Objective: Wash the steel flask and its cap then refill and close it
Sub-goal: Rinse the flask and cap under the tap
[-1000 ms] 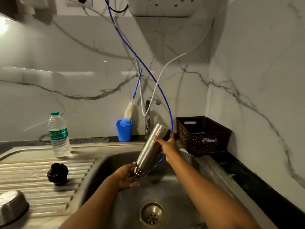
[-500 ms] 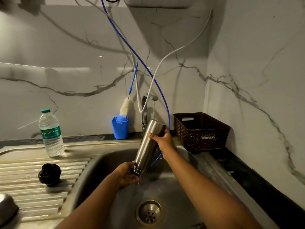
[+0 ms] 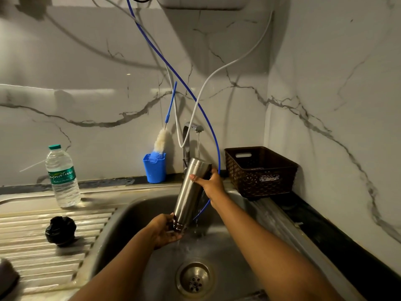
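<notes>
The steel flask (image 3: 189,192) hangs tilted over the sink (image 3: 121,216), base up and threaded mouth down toward me. My right hand (image 3: 209,184) grips its upper end just under the tap (image 3: 191,132). A thin stream of water falls from the tap onto the flask's base. My left hand (image 3: 166,231) cups and holds the mouth end, and water runs off below it. The black cap (image 3: 60,229) lies by itself on the ribbed drainboard (image 3: 43,257) to the left.
A plastic water bottle (image 3: 63,177) stands at the back of the drainboard. A blue cup (image 3: 154,167) with a bottle brush sits against the wall. A dark woven basket (image 3: 259,170) is right of the tap. Blue and white hoses hang over the sink. The drain (image 3: 194,279) is below.
The flask has been raised a little, nearer the spout, with water now striking its base. Both hands keep their hold. The view has shifted slightly right and down.
</notes>
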Action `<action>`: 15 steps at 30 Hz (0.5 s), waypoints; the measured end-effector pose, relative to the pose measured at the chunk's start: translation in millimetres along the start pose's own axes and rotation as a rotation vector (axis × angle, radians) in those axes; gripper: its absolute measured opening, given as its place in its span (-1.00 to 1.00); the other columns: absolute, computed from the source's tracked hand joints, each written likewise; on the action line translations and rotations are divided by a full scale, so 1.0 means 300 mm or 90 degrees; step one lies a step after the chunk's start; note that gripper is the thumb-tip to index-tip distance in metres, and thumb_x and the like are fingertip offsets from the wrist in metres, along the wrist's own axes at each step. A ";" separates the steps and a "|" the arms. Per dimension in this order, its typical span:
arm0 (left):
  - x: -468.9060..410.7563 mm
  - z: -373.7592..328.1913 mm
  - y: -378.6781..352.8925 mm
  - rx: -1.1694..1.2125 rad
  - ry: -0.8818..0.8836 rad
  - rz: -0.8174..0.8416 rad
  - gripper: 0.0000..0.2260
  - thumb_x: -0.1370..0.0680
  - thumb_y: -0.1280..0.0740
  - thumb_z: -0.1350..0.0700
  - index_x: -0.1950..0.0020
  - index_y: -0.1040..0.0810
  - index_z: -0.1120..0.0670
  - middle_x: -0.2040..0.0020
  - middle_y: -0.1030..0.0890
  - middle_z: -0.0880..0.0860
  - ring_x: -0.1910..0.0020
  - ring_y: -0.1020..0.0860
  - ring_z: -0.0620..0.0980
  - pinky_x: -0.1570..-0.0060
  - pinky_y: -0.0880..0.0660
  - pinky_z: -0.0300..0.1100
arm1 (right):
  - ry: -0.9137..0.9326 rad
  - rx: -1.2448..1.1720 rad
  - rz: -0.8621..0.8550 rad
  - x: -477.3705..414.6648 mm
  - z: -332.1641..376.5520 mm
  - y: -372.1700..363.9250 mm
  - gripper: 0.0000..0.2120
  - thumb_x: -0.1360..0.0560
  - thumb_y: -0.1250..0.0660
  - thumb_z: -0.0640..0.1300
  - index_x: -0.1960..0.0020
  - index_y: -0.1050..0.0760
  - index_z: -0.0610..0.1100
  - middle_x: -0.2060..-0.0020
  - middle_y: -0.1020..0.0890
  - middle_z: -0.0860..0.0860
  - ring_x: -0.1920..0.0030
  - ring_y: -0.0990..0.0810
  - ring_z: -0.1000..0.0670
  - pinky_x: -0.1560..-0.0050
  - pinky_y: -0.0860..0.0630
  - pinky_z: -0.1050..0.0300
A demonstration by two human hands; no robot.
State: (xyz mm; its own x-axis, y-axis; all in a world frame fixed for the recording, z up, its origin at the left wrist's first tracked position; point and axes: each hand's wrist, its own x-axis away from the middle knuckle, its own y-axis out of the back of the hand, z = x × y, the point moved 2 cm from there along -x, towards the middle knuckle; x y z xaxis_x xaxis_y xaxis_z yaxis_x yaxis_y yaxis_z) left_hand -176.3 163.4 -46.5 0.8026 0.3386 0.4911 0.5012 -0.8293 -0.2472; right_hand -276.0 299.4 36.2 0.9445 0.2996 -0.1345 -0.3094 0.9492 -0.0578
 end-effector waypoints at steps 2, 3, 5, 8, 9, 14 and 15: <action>-0.001 0.002 -0.001 0.001 0.004 -0.002 -0.80 -0.62 -0.16 0.12 -0.04 -0.46 0.25 -0.04 -0.52 0.28 0.04 -0.53 0.22 0.01 -0.49 0.07 | -0.009 -0.012 0.003 -0.005 -0.005 -0.001 -0.30 -0.37 -0.49 -0.08 -0.41 -0.24 -0.12 -0.29 -0.44 -0.09 -0.25 -0.44 -0.13 -0.17 -0.42 0.02; -0.001 0.004 -0.001 0.000 0.005 -0.004 -0.80 -0.62 -0.17 0.12 -0.04 -0.46 0.25 -0.04 -0.52 0.28 0.05 -0.54 0.22 0.01 -0.50 0.07 | -0.016 -0.019 0.003 -0.007 -0.008 -0.001 -0.29 -0.37 -0.49 -0.07 -0.41 -0.24 -0.12 -0.30 -0.44 -0.10 -0.25 -0.45 -0.13 -0.18 -0.42 0.01; 0.002 0.005 -0.006 0.001 0.008 -0.008 -0.80 -0.62 -0.18 0.12 -0.03 -0.46 0.25 -0.02 -0.52 0.27 0.05 -0.53 0.21 0.04 -0.51 0.06 | -0.028 -0.026 0.003 -0.014 -0.013 -0.001 -0.29 -0.37 -0.48 -0.07 -0.42 -0.23 -0.12 -0.29 -0.44 -0.10 -0.25 -0.44 -0.13 -0.19 -0.42 0.01; 0.001 0.008 -0.010 -0.001 0.011 -0.017 -0.80 -0.62 -0.19 0.11 -0.01 -0.47 0.25 0.00 -0.52 0.26 0.04 -0.52 0.20 0.00 -0.50 0.06 | -0.036 -0.036 -0.006 -0.022 -0.021 0.003 -0.28 -0.36 -0.49 -0.06 -0.42 -0.23 -0.12 -0.29 -0.45 -0.10 -0.25 -0.45 -0.13 -0.25 -0.42 -0.03; 0.003 0.007 -0.013 0.001 0.013 -0.019 -0.80 -0.62 -0.20 0.11 0.00 -0.48 0.25 0.01 -0.52 0.26 0.05 -0.52 0.19 -0.01 -0.50 0.06 | -0.035 -0.040 -0.014 -0.025 -0.022 0.007 -0.27 -0.35 -0.50 -0.06 -0.41 -0.24 -0.13 -0.29 -0.45 -0.10 -0.25 -0.45 -0.14 -0.26 -0.42 -0.06; 0.021 -0.019 -0.005 0.041 -0.004 -0.008 -0.76 -0.59 -0.26 0.03 0.05 -0.49 0.22 0.13 -0.52 0.20 0.18 -0.50 0.11 0.20 -0.45 -0.07 | -0.017 -0.094 -0.071 -0.035 -0.017 0.031 -0.29 -0.36 -0.49 -0.03 -0.40 -0.24 -0.12 -0.29 -0.46 -0.09 -0.24 -0.48 -0.13 -0.19 -0.49 -0.06; 0.020 -0.024 0.004 0.054 -0.007 -0.005 -0.73 -0.58 -0.26 0.00 0.03 -0.49 0.23 0.12 -0.53 0.21 0.17 -0.50 0.13 0.19 -0.45 -0.06 | -0.025 -0.112 -0.082 -0.037 -0.017 0.037 -0.27 -0.36 -0.48 -0.02 -0.42 -0.23 -0.12 -0.30 -0.45 -0.11 -0.23 -0.48 -0.14 -0.12 -0.53 -0.06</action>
State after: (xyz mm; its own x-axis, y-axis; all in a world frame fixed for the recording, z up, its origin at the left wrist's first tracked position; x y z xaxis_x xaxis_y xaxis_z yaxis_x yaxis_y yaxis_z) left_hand -173.2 161.3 -37.8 0.8021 0.3501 0.4839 0.5324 -0.7863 -0.3134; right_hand -290.4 306.0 31.9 0.9800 0.1835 -0.0765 -0.1969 0.9494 -0.2445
